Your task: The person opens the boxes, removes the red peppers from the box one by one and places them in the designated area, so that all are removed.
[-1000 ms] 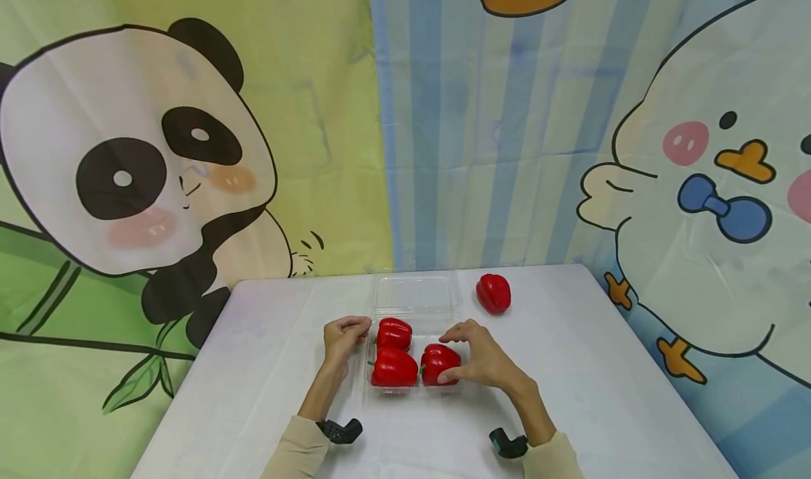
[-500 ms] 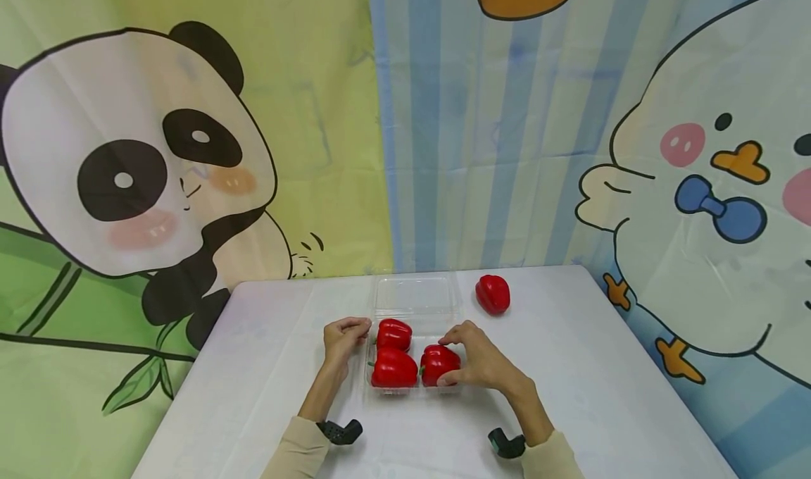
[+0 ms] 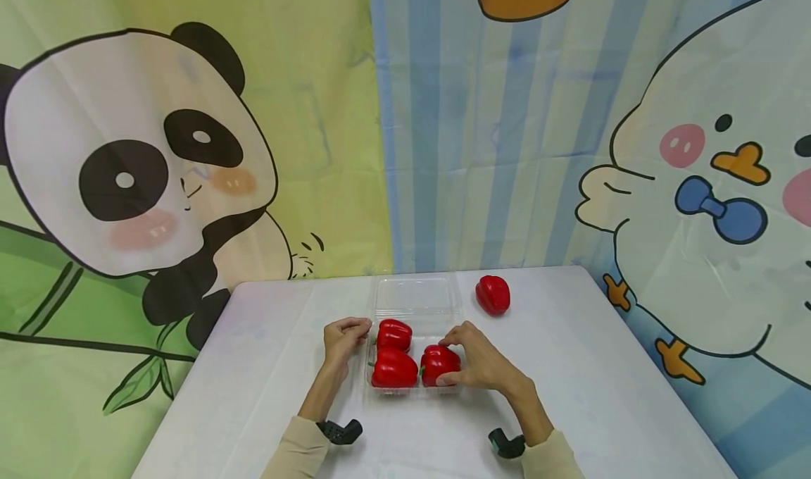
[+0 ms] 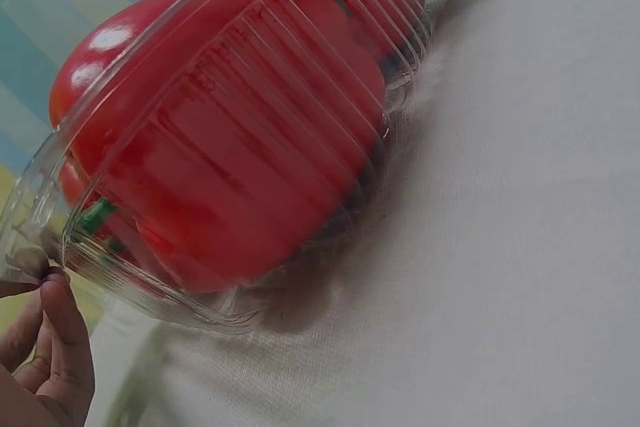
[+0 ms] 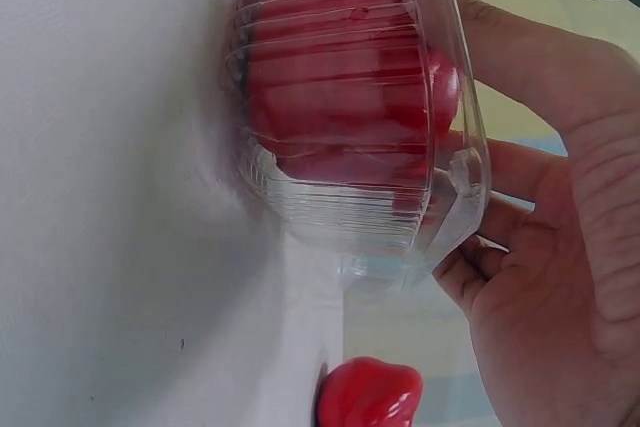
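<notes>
A clear plastic clamshell container (image 3: 405,392) stands on the table with its lid folded back. Inside lie three red bell peppers: a front left pepper (image 3: 394,368), a back left pepper (image 3: 394,334) and a right pepper (image 3: 437,363). My left hand (image 3: 343,339) pinches the container's left rim between thumb and finger, as the left wrist view shows. Over the right side, my right hand (image 3: 484,359) grips the right pepper, thumb at its front and fingers at its back. Through the ribbed wall in the right wrist view, that pepper (image 5: 340,97) sits low in the container.
Another red bell pepper (image 3: 493,295) lies on the white table (image 3: 602,394) at the back right. The transparent lid (image 3: 416,296) lies flat behind the container. A cartoon-printed curtain (image 3: 443,113) hangs behind the table.
</notes>
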Available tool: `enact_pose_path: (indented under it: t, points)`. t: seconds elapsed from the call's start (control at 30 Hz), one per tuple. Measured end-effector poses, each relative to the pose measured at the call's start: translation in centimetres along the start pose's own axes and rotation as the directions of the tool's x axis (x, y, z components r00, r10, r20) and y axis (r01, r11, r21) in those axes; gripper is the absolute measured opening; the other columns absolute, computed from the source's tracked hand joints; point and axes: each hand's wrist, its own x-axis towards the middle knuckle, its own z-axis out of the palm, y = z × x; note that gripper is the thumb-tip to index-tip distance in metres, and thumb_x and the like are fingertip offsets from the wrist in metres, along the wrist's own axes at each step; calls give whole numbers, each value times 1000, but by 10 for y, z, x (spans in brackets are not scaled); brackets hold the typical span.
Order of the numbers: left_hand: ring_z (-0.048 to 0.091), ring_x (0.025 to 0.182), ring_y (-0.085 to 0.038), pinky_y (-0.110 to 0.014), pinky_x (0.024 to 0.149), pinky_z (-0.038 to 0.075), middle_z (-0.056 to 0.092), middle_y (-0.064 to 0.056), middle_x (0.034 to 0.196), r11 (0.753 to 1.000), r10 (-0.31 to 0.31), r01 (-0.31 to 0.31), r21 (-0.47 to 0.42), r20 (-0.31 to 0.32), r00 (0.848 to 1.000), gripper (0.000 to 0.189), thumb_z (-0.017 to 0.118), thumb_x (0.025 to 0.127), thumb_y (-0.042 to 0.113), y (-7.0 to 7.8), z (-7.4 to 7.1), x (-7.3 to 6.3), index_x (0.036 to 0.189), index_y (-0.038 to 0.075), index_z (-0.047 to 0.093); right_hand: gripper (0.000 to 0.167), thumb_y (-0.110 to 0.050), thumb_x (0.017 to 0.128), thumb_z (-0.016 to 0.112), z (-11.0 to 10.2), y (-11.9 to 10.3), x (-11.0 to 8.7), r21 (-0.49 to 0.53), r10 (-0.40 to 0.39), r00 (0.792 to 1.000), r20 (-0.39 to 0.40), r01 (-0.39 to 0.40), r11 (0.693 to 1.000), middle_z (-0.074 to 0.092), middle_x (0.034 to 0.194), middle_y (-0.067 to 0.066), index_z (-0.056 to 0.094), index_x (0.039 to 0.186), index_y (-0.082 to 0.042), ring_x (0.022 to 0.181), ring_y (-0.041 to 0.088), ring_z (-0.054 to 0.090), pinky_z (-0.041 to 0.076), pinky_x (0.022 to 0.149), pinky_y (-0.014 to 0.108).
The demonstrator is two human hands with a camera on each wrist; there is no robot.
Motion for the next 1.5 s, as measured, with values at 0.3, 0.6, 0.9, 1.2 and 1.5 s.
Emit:
enact_pose_path:
  t: [0.3, 0.6, 0.9, 1.2, 1.5]
  points:
    - [69, 67, -9, -21, 64, 61, 81, -7, 83, 1000, -8, 8, -5, 20, 1000, 27, 80, 97, 5, 0, -2, 2, 114, -15, 76, 65, -45, 77, 94, 4, 2, -5, -14, -51, 998, -43, 50, 999, 66, 126, 3, 70, 127, -13, 119, 25, 62, 65, 98, 44]
    - [68, 65, -7, -18, 61, 60, 81, -7, 83, 1000, 21, -21, 2, -28, 999, 21, 83, 95, 7, -1, 2, 0, 107, -10, 80, 67, -46, 76, 93, 5, 2, -5, -8, -53, 997, -61, 53, 999, 67, 127, 0, 68, 130, -15, 121, 24, 62, 64, 99, 45]
    - [67, 64, -7, -18, 61, 60, 79, 0, 78, 1000, 15, -15, 4, -30, 999, 21, 82, 96, 7, 0, 3, -1, 108, -10, 80, 68, -47, 75, 93, 5, 2, -4, 25, -55, 995, -83, 57, 998, 68, 127, -1, 68, 131, -16, 122, 26, 63, 64, 100, 51]
    - [66, 65, -5, -18, 62, 59, 79, 1, 80, 1000, 2, -2, -11, 0, 1000, 27, 81, 97, 7, -1, 1, 1, 115, -13, 78, 69, -46, 75, 93, 4, 2, -2, 69, -63, 992, -113, 71, 995, 70, 126, -3, 68, 132, -16, 121, 24, 64, 62, 100, 54]
    - [66, 64, -5, -18, 61, 59, 80, 0, 80, 1000, 5, -5, -6, -9, 1000, 26, 82, 96, 6, -1, 1, 1, 114, -12, 78, 69, -47, 76, 93, 2, 2, 1, 34, -81, 987, -136, 86, 996, 75, 127, -2, 70, 134, -16, 113, 14, 65, 65, 95, 49]
